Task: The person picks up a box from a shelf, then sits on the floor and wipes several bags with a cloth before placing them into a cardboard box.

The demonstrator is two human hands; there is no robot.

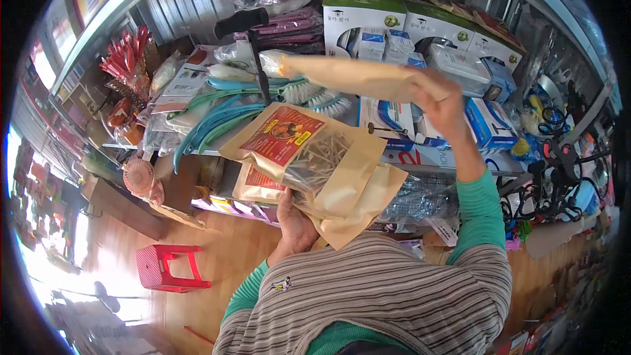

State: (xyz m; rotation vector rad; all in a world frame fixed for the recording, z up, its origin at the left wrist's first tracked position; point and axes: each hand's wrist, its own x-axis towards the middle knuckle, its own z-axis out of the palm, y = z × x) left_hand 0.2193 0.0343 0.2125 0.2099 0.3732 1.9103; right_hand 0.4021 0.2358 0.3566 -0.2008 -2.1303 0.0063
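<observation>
My left hand (296,229) is closed on the lower edge of a small stack of brown kraft paper pouches in front of my chest. The top pouch (273,135) has a red label and a clear window showing dry, stick-like pieces. Beneath it, another pouch (259,184) with a red label sticks out. Raised to the right, my right hand (442,104) grips the end of a further kraft pouch (358,75), seen nearly edge-on and slightly blurred. That pouch is held above the shelf goods, apart from the stack.
Green and blue long-handled brushes (217,115) lie on the shelf behind the pouches. White-and-green boxes (365,16) stand at the back. Blue-and-white boxes (490,123) and black cords (555,187) sit at the right. A red stool (172,268) stands on the floor, lower left.
</observation>
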